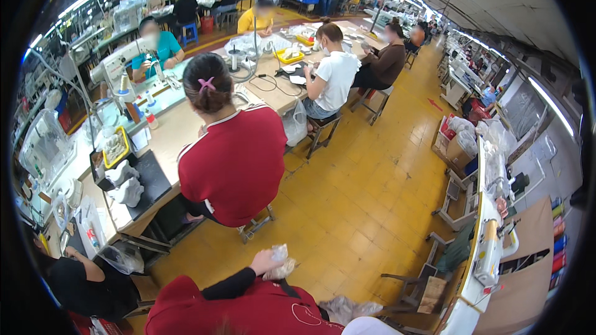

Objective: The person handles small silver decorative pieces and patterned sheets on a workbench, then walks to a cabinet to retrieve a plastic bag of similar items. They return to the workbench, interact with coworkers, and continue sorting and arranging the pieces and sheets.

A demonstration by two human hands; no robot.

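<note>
At the lower edge, my left hand [264, 262] reaches across in front of me from a black sleeve under a red top. Its fingers are closed on a small whitish bundle [280, 252], partly clear like plastic; its exact kind is too small to tell. Just below the hand lies a crumpled cream piece [284, 269], close against my red top; whether the hand also grips it, I cannot tell. My right hand does not show.
A co-worker in red [233, 164] sits close ahead at a long worktable [167, 155]. White shaped pieces [127, 187] lie on a black board. Wooden stools [372, 107] line the yellow floor [372, 174]. A sewing machine [489, 254] stands on the right bench, clear plastic [351, 310] below.
</note>
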